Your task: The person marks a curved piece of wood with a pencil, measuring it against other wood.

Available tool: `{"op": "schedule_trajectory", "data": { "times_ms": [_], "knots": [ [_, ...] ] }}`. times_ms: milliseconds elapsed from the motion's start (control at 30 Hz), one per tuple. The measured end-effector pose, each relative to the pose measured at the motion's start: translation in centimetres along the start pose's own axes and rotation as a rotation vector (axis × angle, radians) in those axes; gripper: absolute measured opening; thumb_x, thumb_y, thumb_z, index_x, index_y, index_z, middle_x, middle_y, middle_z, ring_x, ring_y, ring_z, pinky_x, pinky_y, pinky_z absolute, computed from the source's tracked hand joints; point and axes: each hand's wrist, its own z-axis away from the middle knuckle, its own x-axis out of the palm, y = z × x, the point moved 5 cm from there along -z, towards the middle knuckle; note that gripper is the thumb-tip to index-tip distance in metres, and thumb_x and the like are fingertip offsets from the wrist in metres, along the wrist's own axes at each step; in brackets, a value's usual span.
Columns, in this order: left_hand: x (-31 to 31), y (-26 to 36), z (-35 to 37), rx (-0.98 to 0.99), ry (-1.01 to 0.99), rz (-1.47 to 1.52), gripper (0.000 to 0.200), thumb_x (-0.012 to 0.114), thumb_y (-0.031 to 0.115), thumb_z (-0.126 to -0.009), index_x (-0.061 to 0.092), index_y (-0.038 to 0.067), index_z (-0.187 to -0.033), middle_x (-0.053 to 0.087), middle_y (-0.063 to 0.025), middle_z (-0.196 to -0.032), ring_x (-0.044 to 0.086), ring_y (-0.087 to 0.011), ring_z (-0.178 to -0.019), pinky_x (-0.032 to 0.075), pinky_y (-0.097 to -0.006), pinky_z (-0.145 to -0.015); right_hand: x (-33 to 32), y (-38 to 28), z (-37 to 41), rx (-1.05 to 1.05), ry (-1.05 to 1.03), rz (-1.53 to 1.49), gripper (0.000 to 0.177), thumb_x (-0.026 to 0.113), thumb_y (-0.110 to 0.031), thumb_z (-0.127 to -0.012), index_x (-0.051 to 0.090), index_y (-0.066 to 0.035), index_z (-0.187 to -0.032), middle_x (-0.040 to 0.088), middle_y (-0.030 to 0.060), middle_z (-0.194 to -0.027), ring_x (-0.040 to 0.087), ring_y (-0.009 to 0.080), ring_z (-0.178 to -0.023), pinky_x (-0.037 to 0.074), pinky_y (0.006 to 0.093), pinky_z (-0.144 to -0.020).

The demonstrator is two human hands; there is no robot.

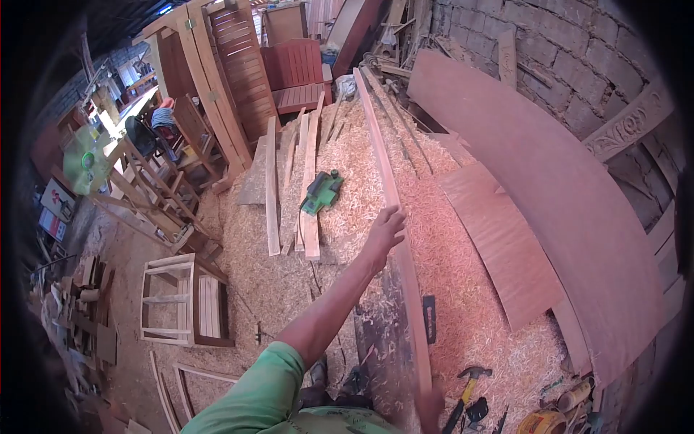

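A green planer is seen on the loose planks, left side. Along the bench and its right edge, the long board is grasped by the left hand, fingers curled over. Right hand is blurred near the close end, grip can't be told. Probably best steadied with 2 hands spread wide, hammer avoided.

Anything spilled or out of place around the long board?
Mostly litter: wood shavings cover much of the ground either side of the long board. Also odd: the green tool rests on loose planks, and a hammer lies among shavings rather than stowed. No obvious damage.
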Motion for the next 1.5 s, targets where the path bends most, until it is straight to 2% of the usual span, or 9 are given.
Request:
{"op": "schedule_trajectory", "data": {
  "times_ms": [100,167,233,367,467,667,800,933,1500],
  "knots": [
    [0.6,2.7,7.5,0.036,-0.284,-0.044,0.051,0.064,0.034,-0.113,0.061,0.004,-0.154,0.073,-0.0107,-0.137,0.068,-0.025,-0.13,0.053,-0.0401,-0.113,-4.8,-18.4,-8.3,-0.466,0.014,-0.161,0.074,0.079,-0.036,-0.096,0.053,-0.008,-0.16,0.076,0.0298,-0.119,0.074,0.0506,-0.112,0.059,0.0568,-0.094],
    [-1.1,2.0,13.5,-0.009,-0.352,-0.126,0.048,0.064,0.034,-0.114,0.064,0.004,-0.151,0.073,-0.0116,-0.136,0.069,-0.0251,-0.129,0.054,-0.0397,-0.113,-3.1,-27.4,-13.6,-0.758,0.104,-0.173,0.075,0.068,-0.029,-0.101,0.041,-0.015,-0.169,0.054,0.0331,-0.159,0.064,0.053,-0.131,0.055,0.056,-0.107],
    [-4.5,1.2,19.2,0.004,-0.406,-0.382,0.045,0.064,0.033,-0.114,0.067,0.003,-0.148,0.074,-0.0119,-0.136,0.069,-0.0244,-0.129,0.054,-0.0392,-0.112,-0.4,-33.1,-15.5,-0.653,-0.057,0.178,0.075,0.058,-0.033,-0.106,0.033,-0.016,-0.175,0.029,0.0284,-0.179,0.038,0.0468,-0.159,0.036,0.0621,-0.125],
    [-13.9,2.0,30.2,-0.086,-0.203,-0.586,0.038,0.069,0.026,-0.111,0.073,0.002,-0.141,0.074,-0.0108,-0.137,0.068,-0.0231,-0.131,0.054,-0.0392,-0.111,7.3,-34.4,-17.4,-0.696,-0.128,0.459,0.078,0.05,-0.044,-0.109,0.027,-0.015,-0.178,0.015,0.0226,-0.186,0.01,0.0414,-0.173,0.005,0.0658,-0.136],
    [-20.5,6.0,37.5,-0.098,0.032,-0.385,0.033,0.077,0.023,-0.106,0.077,0.003,-0.132,0.072,-0.0133,-0.141,0.068,-0.0236,-0.127,0.053,-0.0415,-0.112,10.8,-32.1,-17.6,-0.684,-0.108,0.377,0.077,0.051,-0.044,-0.109,0.028,-0.014,-0.177,0.015,0.0231,-0.185,0.01,0.0422,-0.172,0.0,0.0628,-0.137],
    [-24.3,20.6,51.1,0.522,-0.094,-0.511,0.024,0.076,0.018,-0.101,0.082,-0.005,-0.103,0.075,-0.0295,-0.128,0.074,-0.0388,-0.123,0.054,-0.0565,-0.115,13.0,-24.6,-12.1,-0.98,0.005,0.497,0.083,0.073,-0.047,-0.095,0.052,-0.003,-0.163,0.044,0.0308,-0.169,0.037,0.0471,-0.16,0.029,0.0595,-0.132],
    [-25.8,27.6,59.8,0.592,-0.064,-0.857,0.044,0.059,0.043,-0.115,0.074,0.006,-0.133,0.075,-0.026,-0.122,0.071,-0.0433,-0.122,0.053,-0.0616,-0.114,11.5,-18.0,-6.4,-1.254,0.08,0.466,0.075,0.076,-0.032,-0.098,0.05,-0.002,-0.162,0.042,0.0333,-0.168,0.034,0.049,-0.161,0.028,0.0605,-0.133],
    [-28.8,31.1,65.9,0.509,-0.242,-1.107,0.052,0.053,0.05,-0.116,0.067,0.013,-0.149,0.068,-0.0241,-0.14,0.063,-0.0418,-0.136,0.049,-0.0585,-0.12,11.9,-11.8,-2.8,-1.082,-0.076,0.503,0.08,0.075,-0.03,-0.099,0.044,-0.002,-0.167,0.034,0.0354,-0.173,0.031,0.0509,-0.162,0.027,0.0562,-0.134],
    [-33.8,3.0,72.2,0.04,-0.477,-1.191,0.049,0.062,0.045,-0.111,0.071,0.011,-0.144,0.069,-0.0238,-0.14,0.064,-0.0404,-0.135,0.048,-0.057,-0.121,19.1,-0.8,5.8,-0.926,-0.279,0.564,0.097,0.08,-0.037,-0.096,0.034,0.001,-0.172,0.032,0.0442,-0.169,0.034,0.0582,-0.158,0.029,0.0536,-0.134]
  ]
}}
